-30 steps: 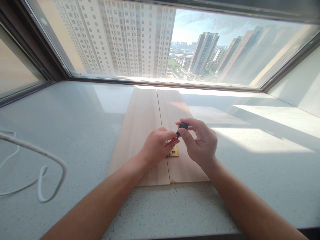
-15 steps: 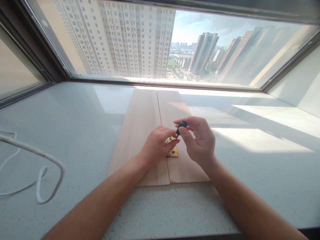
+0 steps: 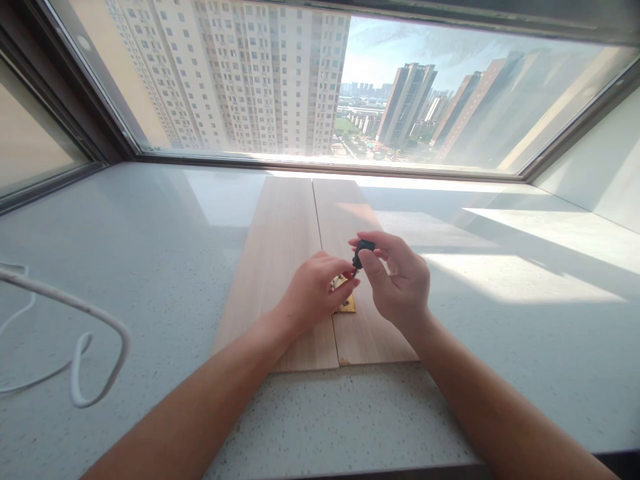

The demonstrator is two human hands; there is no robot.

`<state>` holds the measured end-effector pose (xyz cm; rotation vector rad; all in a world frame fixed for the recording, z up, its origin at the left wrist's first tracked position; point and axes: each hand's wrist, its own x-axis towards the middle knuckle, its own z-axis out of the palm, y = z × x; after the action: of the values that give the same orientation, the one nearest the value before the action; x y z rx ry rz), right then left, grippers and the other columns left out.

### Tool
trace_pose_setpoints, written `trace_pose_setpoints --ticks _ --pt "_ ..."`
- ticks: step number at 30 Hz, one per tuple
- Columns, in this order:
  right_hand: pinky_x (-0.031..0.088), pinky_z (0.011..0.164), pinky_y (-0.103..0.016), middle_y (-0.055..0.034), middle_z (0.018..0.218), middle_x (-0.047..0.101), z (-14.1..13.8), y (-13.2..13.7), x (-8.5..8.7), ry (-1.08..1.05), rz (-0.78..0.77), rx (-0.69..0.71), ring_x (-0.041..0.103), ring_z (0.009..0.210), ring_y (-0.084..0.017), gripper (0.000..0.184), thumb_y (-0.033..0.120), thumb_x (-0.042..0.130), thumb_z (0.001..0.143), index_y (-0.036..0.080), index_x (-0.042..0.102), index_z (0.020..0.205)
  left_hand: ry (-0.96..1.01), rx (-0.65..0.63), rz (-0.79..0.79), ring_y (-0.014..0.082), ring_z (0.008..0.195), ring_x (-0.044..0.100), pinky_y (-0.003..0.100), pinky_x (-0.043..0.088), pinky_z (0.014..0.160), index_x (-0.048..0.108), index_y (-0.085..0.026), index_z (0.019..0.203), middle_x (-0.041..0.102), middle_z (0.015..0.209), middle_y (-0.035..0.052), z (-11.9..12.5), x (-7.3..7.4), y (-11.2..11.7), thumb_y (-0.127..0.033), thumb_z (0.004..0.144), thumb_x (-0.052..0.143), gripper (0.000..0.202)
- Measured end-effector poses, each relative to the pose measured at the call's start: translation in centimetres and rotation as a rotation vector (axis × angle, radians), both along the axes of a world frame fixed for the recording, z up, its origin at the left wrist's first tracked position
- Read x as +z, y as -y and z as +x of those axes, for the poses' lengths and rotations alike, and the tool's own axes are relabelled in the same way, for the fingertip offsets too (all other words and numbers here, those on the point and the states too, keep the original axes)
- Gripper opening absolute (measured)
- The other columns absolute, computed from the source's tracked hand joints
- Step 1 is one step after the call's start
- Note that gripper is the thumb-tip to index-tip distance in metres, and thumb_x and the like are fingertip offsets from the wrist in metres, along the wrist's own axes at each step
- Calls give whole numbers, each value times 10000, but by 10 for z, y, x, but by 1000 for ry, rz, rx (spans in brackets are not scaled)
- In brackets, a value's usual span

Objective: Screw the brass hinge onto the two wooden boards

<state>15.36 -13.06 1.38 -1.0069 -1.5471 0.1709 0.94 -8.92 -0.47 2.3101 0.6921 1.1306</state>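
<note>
My right hand grips a stubby screwdriver by its black handle, the short shaft tilted down and to the left. Thumb and fingertips of my left hand close around the lower end of the shaft. Whatever they pinch there is too small to make out. Beneath them a brass-coloured hinge lies by the seam of two pale wooden boards, partly covered by my left hand. The left board and right board lie flat, side by side.
The boards rest on a speckled white sill. A white cable loops at the left. Behind the boards runs a dark window frame, with tall buildings outside. Sunlight patches fall on the right side.
The screwdriver handle has turned slightly in my right hand's fingers. My left hand stays in nearly the same place, and the boards and hinge have not moved.
</note>
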Motion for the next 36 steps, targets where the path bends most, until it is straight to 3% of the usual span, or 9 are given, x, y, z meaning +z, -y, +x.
trace_pose_setpoints --ticks 6,12,19,23,26,31,36 --pt "544 728 -346 -2 897 702 1 -1 -2 -49 28 -4 666 833 -177 231 207 678 826 244 628 1048 -34 -29 -12 165 730 563 277 444 698 673 -161 811 681 721 27 0 2 1 -137 865 565 123" --pt "549 741 -373 -34 993 706 2 -1 -3 -65 -1 28 662 852 -181 237 202 528 917 239 627 1130 -56 -42 8 168 726 550 282 435 693 640 -149 773 650 700 31 -1 2 0 -134 875 532 149" --pt "543 693 -316 12 883 665 3 -3 -3 -26 65 -24 625 794 -153 236 173 652 831 257 647 1052 57 5 8 163 739 571 268 442 683 647 -158 793 663 743 27 -2 0 0 -172 831 623 47" --pt "539 730 -341 -8 994 666 2 -2 -3 -60 31 30 634 887 -178 291 183 667 820 263 607 1093 30 -14 -11 153 697 552 255 429 642 660 -156 787 627 674 17 -2 2 0 -131 852 576 109" --pt "532 764 -362 -30 1069 681 2 -1 -3 -25 3 60 643 918 -181 294 183 569 888 262 593 1170 10 -28 -22 157 702 553 264 434 645 651 -148 758 635 689 27 -1 3 1 -125 866 544 154" --pt "534 731 -348 -14 958 698 3 0 -3 42 15 -7 654 853 -174 258 178 596 875 254 632 1119 24 -25 -5 162 724 566 276 445 676 655 -153 790 656 727 30 -2 1 1 -148 851 573 103" --pt "534 708 -354 2 884 678 4 -1 -3 41 40 -30 649 791 -176 273 187 686 808 253 644 1070 18 15 -46 137 663 550 242 411 612 658 -153 792 642 711 16 -2 3 2 -126 825 602 71"
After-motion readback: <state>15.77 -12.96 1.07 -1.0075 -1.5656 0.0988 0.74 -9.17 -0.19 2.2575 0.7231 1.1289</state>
